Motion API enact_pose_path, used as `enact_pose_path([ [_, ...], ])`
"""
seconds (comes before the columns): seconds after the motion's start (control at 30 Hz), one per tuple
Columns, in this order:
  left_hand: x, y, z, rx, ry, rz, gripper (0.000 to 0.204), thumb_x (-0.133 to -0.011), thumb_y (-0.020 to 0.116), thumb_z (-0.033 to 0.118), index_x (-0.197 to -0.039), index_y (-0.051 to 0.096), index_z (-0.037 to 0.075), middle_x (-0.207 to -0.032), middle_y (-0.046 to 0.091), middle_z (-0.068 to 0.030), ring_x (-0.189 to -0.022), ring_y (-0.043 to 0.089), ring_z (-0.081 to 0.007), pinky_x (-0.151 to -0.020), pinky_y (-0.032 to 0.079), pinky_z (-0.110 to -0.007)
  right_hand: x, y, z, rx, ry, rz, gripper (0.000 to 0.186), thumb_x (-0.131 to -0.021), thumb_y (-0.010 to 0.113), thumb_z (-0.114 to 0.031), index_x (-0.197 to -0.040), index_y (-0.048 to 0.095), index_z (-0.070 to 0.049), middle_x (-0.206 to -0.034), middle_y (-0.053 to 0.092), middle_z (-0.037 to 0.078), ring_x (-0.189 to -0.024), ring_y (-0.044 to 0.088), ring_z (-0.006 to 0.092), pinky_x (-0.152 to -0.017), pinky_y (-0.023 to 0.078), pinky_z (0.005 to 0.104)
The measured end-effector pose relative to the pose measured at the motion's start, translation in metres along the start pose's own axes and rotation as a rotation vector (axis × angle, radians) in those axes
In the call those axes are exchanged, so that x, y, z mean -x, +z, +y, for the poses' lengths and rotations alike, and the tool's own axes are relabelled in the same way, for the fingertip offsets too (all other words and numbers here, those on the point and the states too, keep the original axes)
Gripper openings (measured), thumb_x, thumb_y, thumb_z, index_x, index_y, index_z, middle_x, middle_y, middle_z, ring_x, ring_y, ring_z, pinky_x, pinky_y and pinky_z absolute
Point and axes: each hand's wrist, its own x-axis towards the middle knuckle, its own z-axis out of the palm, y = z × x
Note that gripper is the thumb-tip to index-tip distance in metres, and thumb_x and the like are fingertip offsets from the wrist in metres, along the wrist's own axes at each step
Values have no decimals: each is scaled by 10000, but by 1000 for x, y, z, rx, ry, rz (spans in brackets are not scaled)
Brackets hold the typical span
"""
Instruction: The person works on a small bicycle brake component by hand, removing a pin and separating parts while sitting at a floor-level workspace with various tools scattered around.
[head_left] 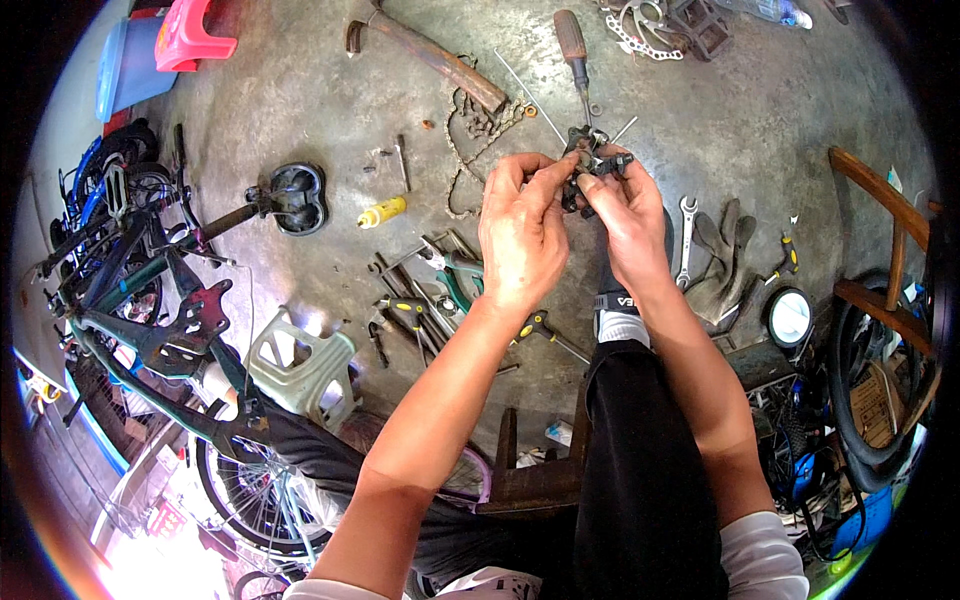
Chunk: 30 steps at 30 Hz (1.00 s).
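In front of me, above the floor, both hands are closed around a small black metal bicycle part [610, 163] with silver bits and jutting ends; its exact kind is hard to make out behind my fingers. My left hand [523, 235] pinches it from the left with thumb and forefinger. On the other side my right hand [632, 215] grips it, thumb across its near face. Just beyond the part lies a screwdriver [571, 45] with a brown handle. A thin silver rod [528, 92] slants beside it, its near end close to my left fingers.
A hammer [430, 55] and a bike chain [462, 150] lie beyond my left hand. Right of my hands are a spanner [687, 240] and grey gloves [722, 250]. Pliers [455, 285] and other tools lie near my left forearm. A bicycle frame [150, 335] and a plastic stool [300, 362] stand left.
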Motion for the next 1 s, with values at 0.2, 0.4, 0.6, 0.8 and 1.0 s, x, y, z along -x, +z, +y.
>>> enact_pose_path([
  [0.2, 0, -3, 1, -61, 23, -7, 463, -751, 577, -90, -1152, 719, 93, -1051, 603, -122, -973, 583, -318, -864, 488, -416, -1, -3, -13, -150, 123, -46, 243, -963, 582, -96, -1188, 560, -6, -1066, 647, 59, -928, 629, 123, -812, 521, 291],
  [0.4, -8, -9, -4, -71, 70, -13, 458, -765, 537, -116, -1123, 727, 97, -1051, 615, -127, -961, 597, -306, -859, 494, -396, -10, -8, -13, -206, 219, -56, 234, -990, 530, -149, -1170, 593, -14, -1088, 675, 84, -883, 682, 182, -824, 560, 345],
  [0.6, -14, -11, -10, -34, 89, -21, 422, -803, 513, -125, -1112, 722, 73, -1052, 622, -140, -983, 612, -300, -866, 503, -376, -11, -2, -18, -253, 277, -5, 199, -960, 591, -116, -1136, 622, -27, -1048, 685, 70, -862, 678, 174, -796, 559, 315],
  [0.8, -17, -10, -13, -4, 91, -26, 350, -857, 520, -102, -1112, 708, 48, -1074, 624, -151, -992, 621, -310, -867, 505, -371, -12, -2, -17, -312, 307, -38, 230, -955, 600, -106, -1173, 613, -31, -1084, 675, 68, -930, 662, 170, -851, 548, 321],
  [1.0, -18, -4, -17, 176, -64, 84, 301, -934, 558, -2, -1218, 648, 39, -1124, 639, -118, -992, 633, -260, -847, 509, -346, -15, -2, -6, -363, 209, -51, 260, -965, 575, -83, -1218, 573, -25, -1141, 657, 85, -1027, 638, 186, -937, 516, 367],
])
